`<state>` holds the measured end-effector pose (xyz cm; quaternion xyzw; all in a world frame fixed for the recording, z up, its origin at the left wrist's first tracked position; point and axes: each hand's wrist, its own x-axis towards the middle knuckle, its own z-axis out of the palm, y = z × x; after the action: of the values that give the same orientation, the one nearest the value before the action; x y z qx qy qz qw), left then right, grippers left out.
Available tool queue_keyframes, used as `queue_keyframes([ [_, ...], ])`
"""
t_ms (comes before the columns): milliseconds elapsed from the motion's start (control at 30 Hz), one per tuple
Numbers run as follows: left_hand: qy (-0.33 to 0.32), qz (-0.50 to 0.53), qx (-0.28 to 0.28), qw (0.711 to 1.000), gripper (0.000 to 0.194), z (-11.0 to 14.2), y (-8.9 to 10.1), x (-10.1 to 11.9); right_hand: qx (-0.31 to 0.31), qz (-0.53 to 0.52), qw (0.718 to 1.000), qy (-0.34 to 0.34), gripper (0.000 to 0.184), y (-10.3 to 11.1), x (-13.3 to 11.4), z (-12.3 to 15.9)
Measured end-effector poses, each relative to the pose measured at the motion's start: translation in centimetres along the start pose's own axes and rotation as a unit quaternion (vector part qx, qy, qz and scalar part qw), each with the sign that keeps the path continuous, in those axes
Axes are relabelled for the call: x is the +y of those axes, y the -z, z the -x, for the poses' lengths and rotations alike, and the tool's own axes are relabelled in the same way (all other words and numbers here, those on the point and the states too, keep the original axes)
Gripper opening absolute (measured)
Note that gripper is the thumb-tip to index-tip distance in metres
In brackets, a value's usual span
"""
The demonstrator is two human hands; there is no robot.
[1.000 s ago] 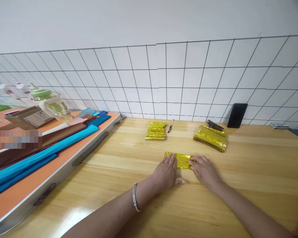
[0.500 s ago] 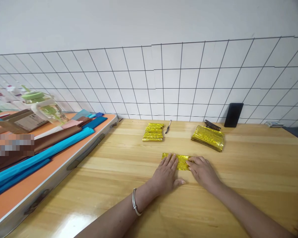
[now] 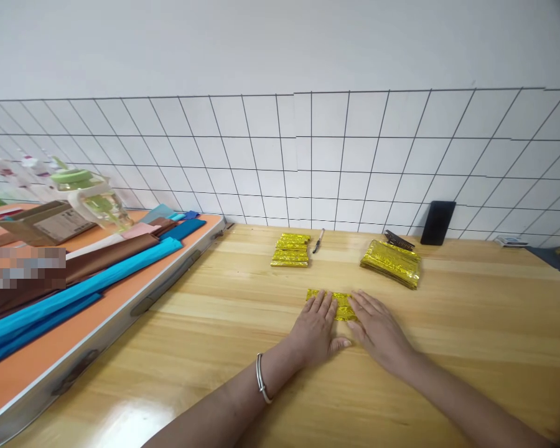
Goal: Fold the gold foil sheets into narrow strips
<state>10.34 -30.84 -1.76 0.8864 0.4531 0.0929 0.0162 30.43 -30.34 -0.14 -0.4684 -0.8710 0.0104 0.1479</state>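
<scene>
A shiny gold foil piece [image 3: 343, 306] lies flat on the wooden table, partly covered by both hands. My left hand [image 3: 315, 326] rests flat across its left part, fingers stretched and thumb out to the side. On its right end lies my right hand [image 3: 380, 326], also flat with the fingers extended. Farther back, several gold foil pieces [image 3: 290, 251] overlap in a small row. A thick stack of gold foil pieces [image 3: 391, 264] sits to the right, beyond my right hand.
A pen [image 3: 318, 241] lies beside the small row. Behind the stack is a dark clip [image 3: 399, 240], and a black phone [image 3: 438, 223] leans against the tiled wall. At left, an orange-topped surface [image 3: 135, 298] carries folded fabrics [image 3: 121, 274], a cardboard box [image 3: 46, 224] and a green-lidded bottle [image 3: 91, 196].
My right hand's fingers have gone from bent at the foil's right end to stretched flat on it. My left hand stays on the foil. The view has shifted slightly.
</scene>
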Motion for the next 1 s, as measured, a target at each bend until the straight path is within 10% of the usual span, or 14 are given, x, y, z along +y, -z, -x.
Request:
queue_keyframes([
  [267, 0.005, 0.017, 0.017, 1.000, 0.074, 0.1, -0.9, 0.1, -0.056, -0.042, 0.997, -0.033, 0.060, -2.0, -5.4, -3.6],
  [1000, -0.010, 0.066, -0.007, 0.998, 0.077, 0.1, 0.2, -1.3, -0.067, 0.053, 0.993, -0.086, 0.070, -2.8, -2.6, -1.6],
])
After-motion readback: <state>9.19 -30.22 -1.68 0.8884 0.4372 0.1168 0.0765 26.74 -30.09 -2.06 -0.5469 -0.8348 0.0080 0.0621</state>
